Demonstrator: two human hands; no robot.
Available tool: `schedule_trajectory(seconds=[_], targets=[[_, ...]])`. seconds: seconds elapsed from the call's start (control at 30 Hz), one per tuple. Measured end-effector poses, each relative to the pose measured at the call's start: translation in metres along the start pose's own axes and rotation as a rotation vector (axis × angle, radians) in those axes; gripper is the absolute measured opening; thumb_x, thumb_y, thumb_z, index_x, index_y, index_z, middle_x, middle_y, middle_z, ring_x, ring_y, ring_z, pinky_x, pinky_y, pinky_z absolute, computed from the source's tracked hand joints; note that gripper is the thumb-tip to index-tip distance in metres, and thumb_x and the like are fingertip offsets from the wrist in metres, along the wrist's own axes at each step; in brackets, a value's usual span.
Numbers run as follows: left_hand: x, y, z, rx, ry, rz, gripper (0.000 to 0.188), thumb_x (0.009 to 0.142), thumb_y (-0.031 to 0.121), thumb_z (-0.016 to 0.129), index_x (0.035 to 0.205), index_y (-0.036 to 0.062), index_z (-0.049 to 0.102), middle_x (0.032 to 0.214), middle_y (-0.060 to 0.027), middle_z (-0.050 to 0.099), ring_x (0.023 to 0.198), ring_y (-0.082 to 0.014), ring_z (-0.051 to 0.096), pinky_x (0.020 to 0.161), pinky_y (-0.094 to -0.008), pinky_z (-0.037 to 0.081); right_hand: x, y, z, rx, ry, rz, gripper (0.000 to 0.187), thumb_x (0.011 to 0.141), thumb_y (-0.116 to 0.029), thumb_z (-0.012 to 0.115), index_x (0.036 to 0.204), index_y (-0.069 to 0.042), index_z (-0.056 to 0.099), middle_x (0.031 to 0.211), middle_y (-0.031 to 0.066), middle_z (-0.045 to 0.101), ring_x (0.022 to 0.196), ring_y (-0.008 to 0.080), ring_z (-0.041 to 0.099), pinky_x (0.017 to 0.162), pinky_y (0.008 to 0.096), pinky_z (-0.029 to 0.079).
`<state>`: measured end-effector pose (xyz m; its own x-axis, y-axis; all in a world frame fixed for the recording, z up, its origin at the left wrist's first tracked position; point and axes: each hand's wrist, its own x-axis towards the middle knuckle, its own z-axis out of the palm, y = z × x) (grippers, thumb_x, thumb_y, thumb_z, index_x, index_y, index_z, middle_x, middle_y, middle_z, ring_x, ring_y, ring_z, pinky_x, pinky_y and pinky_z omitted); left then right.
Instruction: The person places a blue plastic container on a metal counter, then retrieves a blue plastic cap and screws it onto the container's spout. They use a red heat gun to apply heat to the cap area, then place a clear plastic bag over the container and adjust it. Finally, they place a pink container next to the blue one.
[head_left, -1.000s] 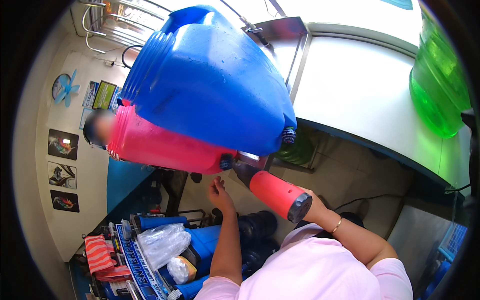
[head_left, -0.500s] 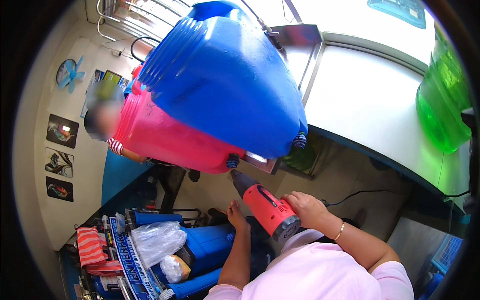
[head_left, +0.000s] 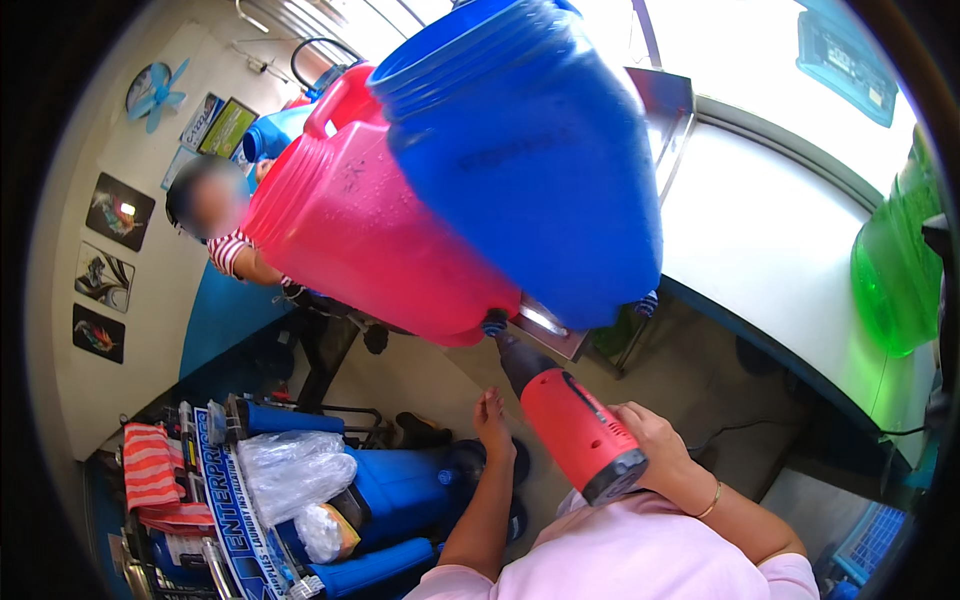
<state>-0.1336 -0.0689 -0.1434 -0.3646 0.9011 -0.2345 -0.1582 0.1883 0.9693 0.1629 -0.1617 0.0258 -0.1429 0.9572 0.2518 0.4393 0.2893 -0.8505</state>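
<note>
Dark ribbed cap [head_left: 494, 322] is apparently being heated; red tubular heat gun [head_left: 575, 425], gripped by right hand [head_left: 652, 442], needs steadying; left hand [head_left: 491, 418] seems empty.

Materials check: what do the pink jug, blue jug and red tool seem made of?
Pink jug: likely glossy plastic, from its moulded ridges and sheen. Blue jug: likely smooth plastic, ridged likewise. Red tool: probably hard, smooth plastic; its casing is slotted. Black nozzle: plastic or metal, unclear.

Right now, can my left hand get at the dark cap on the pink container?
Probably yes: your left hand looks empty, with a seemingly open path to the dark cap, though the red heat gun's nozzle crowds it.
</note>
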Motion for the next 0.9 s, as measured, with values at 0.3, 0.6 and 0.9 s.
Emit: schedule_trajectory(seconds=[0.3, 0.6, 0.9], targets=[[0.005, 0.035, 0.063, -0.093, -0.075, 0.026, 0.030, 0.098, 0.025, 0.056, 0.121, 0.0065, 0.056, 0.122, -0.0064, 0.060, 0.102, -0.0115, 0.056, 0.085, -0.0255, 0.042, 0.015, 0.020, 0.009, -0.252, 0.055, -0.152, 0.042, 0.073, -0.013, 0.070, 0.114, -0.006, 0.063, 0.110, 0.0149, 0.064, 0.101, 0.0332, 0.062, 0.082, 0.0403, 0.052], [0.011, 0.050, 0.099, -0.161, -0.215, 0.230, 0.055, 0.095, -0.002, 0.048, 0.146, 0.0088, 0.033, 0.130, -0.0072, 0.053, 0.112, -0.0125, 0.054, 0.094, -0.0259, 0.042, -0.008, 0.038, 0.001, -0.279, -0.062, -0.032, 0.043, 0.076, -0.016, 0.065, 0.118, -0.007, 0.061, 0.114, 0.0157, 0.062, 0.103, 0.0346, 0.060, 0.085, 0.0427, 0.050], [0.025, 0.043, 0.087, -0.362, -0.419, 0.161, 0.066, 0.085, -0.012, 0.041, 0.147, 0.0077, 0.032, 0.144, -0.0057, 0.041, 0.125, -0.0168, 0.046, 0.101, -0.0302, 0.038, 0.003, 0.013, 0.006, -0.240, -0.223, 0.034, 0.041, 0.076, -0.014, 0.064, 0.116, -0.005, 0.059, 0.112, 0.0167, 0.061, 0.103, 0.0355, 0.058, 0.086, 0.0416, 0.049]])
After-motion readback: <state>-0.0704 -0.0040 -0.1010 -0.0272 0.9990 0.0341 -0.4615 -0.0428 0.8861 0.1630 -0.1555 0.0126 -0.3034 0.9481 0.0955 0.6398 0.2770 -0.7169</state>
